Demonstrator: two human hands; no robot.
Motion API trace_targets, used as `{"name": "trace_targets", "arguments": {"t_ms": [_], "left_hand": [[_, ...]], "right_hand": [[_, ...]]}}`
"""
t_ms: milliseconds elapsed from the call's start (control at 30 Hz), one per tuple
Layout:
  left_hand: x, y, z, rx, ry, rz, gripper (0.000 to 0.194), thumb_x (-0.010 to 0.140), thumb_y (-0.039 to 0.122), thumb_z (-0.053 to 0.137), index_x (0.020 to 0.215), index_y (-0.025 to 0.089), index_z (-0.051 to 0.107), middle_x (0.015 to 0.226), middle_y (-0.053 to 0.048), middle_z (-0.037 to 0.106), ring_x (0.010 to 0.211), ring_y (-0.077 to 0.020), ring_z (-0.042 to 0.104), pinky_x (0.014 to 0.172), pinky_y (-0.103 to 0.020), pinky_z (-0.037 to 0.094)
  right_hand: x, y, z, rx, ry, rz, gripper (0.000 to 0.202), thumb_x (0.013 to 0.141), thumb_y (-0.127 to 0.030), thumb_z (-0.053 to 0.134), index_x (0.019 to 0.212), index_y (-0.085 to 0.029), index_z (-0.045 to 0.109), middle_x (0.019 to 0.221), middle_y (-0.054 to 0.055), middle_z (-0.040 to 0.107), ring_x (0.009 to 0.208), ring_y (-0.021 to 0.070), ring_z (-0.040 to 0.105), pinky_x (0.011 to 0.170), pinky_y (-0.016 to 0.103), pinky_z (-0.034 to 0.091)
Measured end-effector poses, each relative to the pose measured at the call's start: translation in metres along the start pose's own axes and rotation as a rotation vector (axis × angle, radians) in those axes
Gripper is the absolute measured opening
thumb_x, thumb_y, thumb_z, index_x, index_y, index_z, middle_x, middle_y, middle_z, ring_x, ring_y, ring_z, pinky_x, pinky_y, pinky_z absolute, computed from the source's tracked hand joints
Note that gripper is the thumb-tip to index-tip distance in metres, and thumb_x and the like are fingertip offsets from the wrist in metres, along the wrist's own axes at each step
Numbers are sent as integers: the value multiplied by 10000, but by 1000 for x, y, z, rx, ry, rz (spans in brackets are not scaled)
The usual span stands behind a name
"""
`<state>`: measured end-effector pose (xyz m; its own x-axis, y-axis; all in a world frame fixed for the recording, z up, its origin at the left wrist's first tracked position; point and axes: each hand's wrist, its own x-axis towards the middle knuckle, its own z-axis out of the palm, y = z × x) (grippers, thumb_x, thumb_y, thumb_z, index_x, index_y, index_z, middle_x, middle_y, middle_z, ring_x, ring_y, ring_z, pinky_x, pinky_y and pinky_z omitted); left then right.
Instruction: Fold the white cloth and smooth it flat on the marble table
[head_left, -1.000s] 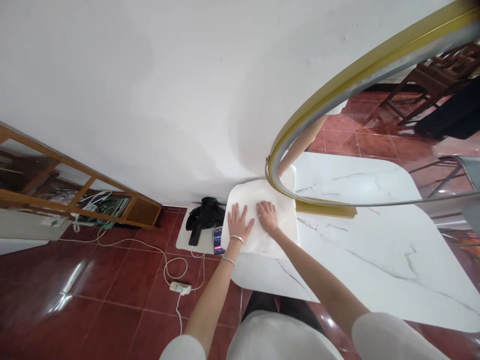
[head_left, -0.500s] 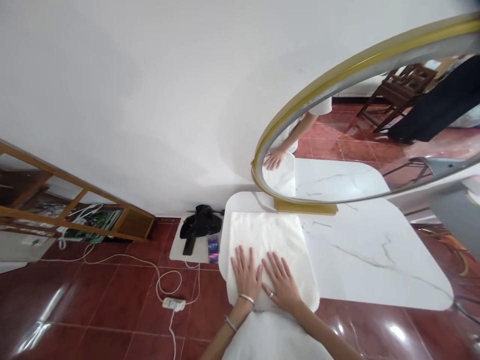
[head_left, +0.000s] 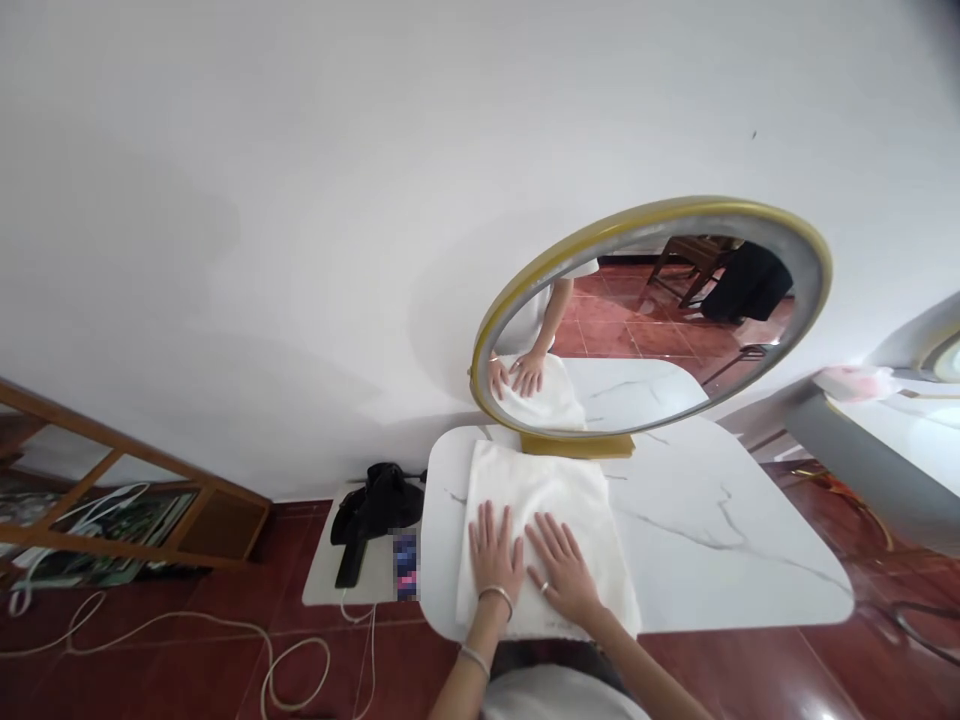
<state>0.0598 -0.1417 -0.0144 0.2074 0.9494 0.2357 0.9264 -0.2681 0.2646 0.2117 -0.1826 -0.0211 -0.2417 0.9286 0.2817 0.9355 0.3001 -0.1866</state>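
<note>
A white towel (head_left: 536, 480) lies folded into a rough rectangle at the left end of the white marbled table (head_left: 697, 520). On its left half my left hand (head_left: 495, 555) rests flat, fingers spread and pointing away from me. My right hand (head_left: 566, 570), wearing a ring, presses palm down on the towel just to the right, its fingers also apart. The hands do not grip the cloth. Slight wrinkles show around and ahead of the fingertips. The towel's near edge hangs close to the table's front edge.
A gold-rimmed oval mirror (head_left: 652, 220) stands at the table's back edge on a gold base (head_left: 577, 445). Left of the table, a low stand (head_left: 319, 575) holds a black bag (head_left: 379, 505) and a phone (head_left: 351, 563). A white cable (head_left: 225, 622) runs across the red floor.
The view has shifted and shows more of the mirror and the right side. Both hands stay flat on the towel, which sits slightly further right on the table, with more wrinkles.
</note>
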Motion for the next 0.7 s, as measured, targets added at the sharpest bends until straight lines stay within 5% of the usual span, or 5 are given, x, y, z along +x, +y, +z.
{"name": "trace_targets", "arguments": {"t_ms": [233, 433, 567, 700], "left_hand": [[-14, -64, -10, -42, 96, -192, 414, 889, 377, 411, 1219, 234, 616, 1306, -92, 583, 1213, -259, 527, 973, -417, 448], [43, -127, -57, -182, 21, -974, 548, 713, 589, 523, 979, 125, 647, 959, -162, 690, 930, -359, 649, 777, -453, 515], [68, -118, -90, -418, 42, -855, 368, 689, 558, 495, 778, 215, 596, 748, -36, 685, 845, -302, 667, 756, -383, 519], [72, -51, -103, -536, 72, -499, 466, 720, 635, 466, 887, 225, 612, 879, -53, 716, 870, -275, 671, 778, -349, 528]], "right_hand": [[25, -23, 9, 140, -47, -182, 596, 926, -425, 404, 1482, -288, 239, 1535, 36, 253, 1410, 260, 246, 1105, 480, 310], [30, -23, 54, 140, 111, -445, 419, 895, -539, 455, 1264, -361, 544, 1330, 2, 560, 1168, 209, 575, 913, 331, 497], [35, -28, 92, 184, 195, -427, 281, 878, -551, 492, 1049, -399, 655, 1187, -52, 660, 1023, 171, 649, 832, 265, 513], [37, -21, 74, 350, 49, -391, 294, 866, -551, 501, 1026, -381, 679, 1102, -32, 701, 957, 188, 672, 719, 261, 548]]}}
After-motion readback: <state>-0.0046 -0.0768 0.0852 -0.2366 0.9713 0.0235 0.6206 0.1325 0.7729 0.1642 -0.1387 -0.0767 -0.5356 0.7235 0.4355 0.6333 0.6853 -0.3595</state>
